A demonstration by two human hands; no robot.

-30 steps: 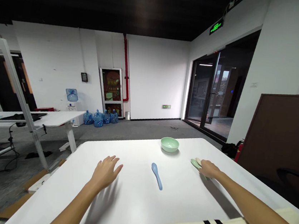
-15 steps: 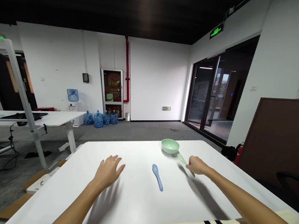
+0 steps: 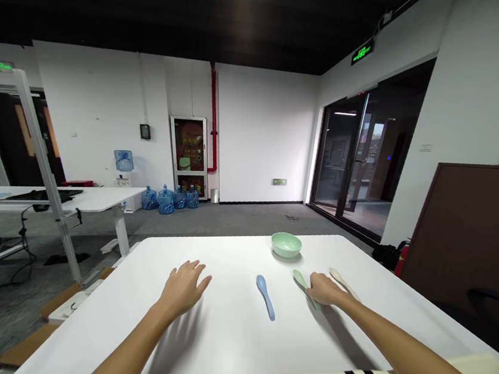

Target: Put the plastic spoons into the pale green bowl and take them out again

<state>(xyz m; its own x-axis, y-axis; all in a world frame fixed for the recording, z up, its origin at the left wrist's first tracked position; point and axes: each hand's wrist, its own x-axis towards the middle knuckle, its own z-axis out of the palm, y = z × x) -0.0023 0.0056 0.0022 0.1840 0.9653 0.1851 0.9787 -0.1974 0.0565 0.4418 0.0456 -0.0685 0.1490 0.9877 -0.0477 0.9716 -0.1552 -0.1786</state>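
My right hand (image 3: 324,289) is closed around the middle of a pale green spoon (image 3: 299,278), whose bowl end points away to the left and seems at or near the tabletop. Just beyond that hand lies a cream spoon (image 3: 340,279), partly covered by my hand and forearm. A blue spoon (image 3: 265,297) rests on the table between my two hands. Farther back stands a green bowl (image 3: 286,246), upright; I see nothing in it. My left hand (image 3: 184,286) holds nothing, its fingers spread above the left side of the table.
The white table (image 3: 222,343) has its far edge just behind the bowl. To the left are another white table (image 3: 108,195), a metal post (image 3: 41,151) and several blue water bottles (image 3: 165,200) on the floor. A brown panel (image 3: 469,236) stands at the right.
My right hand has moved slightly nearer and lower with the green spoon, away from the bowl. The cream spoon, hidden before, now shows. My left hand stays nearly still.
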